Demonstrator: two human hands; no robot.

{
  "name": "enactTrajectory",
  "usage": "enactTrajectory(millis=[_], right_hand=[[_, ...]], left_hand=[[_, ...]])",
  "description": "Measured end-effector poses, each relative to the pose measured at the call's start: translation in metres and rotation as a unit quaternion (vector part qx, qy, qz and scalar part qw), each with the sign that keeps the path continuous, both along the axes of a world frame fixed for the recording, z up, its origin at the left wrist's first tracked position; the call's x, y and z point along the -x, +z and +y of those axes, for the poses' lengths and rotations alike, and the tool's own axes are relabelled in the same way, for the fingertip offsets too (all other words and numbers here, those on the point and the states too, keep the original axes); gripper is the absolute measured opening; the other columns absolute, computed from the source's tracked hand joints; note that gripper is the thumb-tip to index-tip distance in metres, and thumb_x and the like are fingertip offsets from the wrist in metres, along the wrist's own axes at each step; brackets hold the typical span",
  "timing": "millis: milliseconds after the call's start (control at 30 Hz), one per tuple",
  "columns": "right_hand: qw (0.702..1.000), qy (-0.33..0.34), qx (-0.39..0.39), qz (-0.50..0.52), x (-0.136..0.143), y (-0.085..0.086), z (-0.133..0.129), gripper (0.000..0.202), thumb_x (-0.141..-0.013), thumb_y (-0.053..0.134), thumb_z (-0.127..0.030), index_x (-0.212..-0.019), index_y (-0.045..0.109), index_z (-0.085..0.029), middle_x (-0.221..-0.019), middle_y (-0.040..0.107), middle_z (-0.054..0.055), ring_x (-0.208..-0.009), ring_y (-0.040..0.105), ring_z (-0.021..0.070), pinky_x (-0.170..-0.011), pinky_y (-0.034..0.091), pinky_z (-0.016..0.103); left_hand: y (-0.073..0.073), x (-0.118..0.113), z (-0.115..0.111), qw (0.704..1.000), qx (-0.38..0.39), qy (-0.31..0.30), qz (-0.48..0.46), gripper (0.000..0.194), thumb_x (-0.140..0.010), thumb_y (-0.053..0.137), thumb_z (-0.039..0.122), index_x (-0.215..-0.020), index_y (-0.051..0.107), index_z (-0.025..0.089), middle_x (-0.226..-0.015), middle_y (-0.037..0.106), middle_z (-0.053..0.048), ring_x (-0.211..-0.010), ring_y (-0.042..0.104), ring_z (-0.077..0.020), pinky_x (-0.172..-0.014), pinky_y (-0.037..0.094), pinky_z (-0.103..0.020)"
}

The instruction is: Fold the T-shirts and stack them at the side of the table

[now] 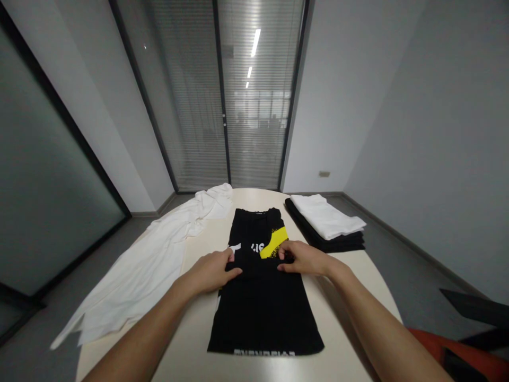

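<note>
A black shirt (266, 307) with yellow and white print lies lengthwise on the pale table, its sides folded in. Across its middle runs a fold edge, with the print showing beyond it and plain black on the near side. My left hand (214, 269) pinches the shirt's left side at that fold, thumb on top. On the right side my right hand (300, 258) grips the same fold between thumb and curled fingers. White lettering shows at the shirt's near edge.
A white garment (147, 265) is spread along the left of the table (191, 350) and hangs over its edge. Folded black clothes (342, 244) with a folded white one (326, 217) on top lie at the back right. A red and black chair (449, 353) stands at the lower right.
</note>
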State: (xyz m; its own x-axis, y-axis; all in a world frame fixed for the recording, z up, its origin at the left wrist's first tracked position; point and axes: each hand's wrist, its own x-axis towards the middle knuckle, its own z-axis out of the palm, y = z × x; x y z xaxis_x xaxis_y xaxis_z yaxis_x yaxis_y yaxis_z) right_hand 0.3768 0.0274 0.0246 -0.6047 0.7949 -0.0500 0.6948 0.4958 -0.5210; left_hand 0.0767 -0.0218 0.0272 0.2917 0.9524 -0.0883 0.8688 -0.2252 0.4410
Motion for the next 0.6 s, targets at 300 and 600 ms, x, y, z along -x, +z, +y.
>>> enactTrajectory(millis=[300, 600], right_hand=[[0.996, 0.030, 0.074, 0.045, -0.002, 0.000, -0.001, 0.028, -0.086, 0.064, -0.046, -0.087, 0.068, -0.018, -0.075, 0.062, -0.001, -0.067, 0.052, 0.0140, -0.062, 0.039, 0.026], [0.992, 0.046, 0.087, 0.073, 0.002, -0.003, -0.001, 0.029, -0.089, 0.062, -0.043, -0.102, 0.069, -0.018, -0.089, 0.069, 0.003, -0.075, 0.060, 0.0161, -0.067, 0.045, 0.027]], left_hand=[[-0.013, 0.007, 0.017, 0.975, 0.052, -0.043, -0.209, 0.028, -0.076, 0.069, 0.036, -0.090, 0.049, 0.021, -0.077, 0.053, 0.005, -0.070, 0.049, -0.0146, -0.063, 0.036, -0.025], [-0.013, 0.001, 0.025, 0.906, 0.037, -0.069, -0.416, 0.034, -0.072, 0.075, 0.024, -0.103, 0.062, 0.019, -0.111, 0.067, -0.006, -0.105, 0.060, -0.0213, -0.090, 0.046, -0.035]])
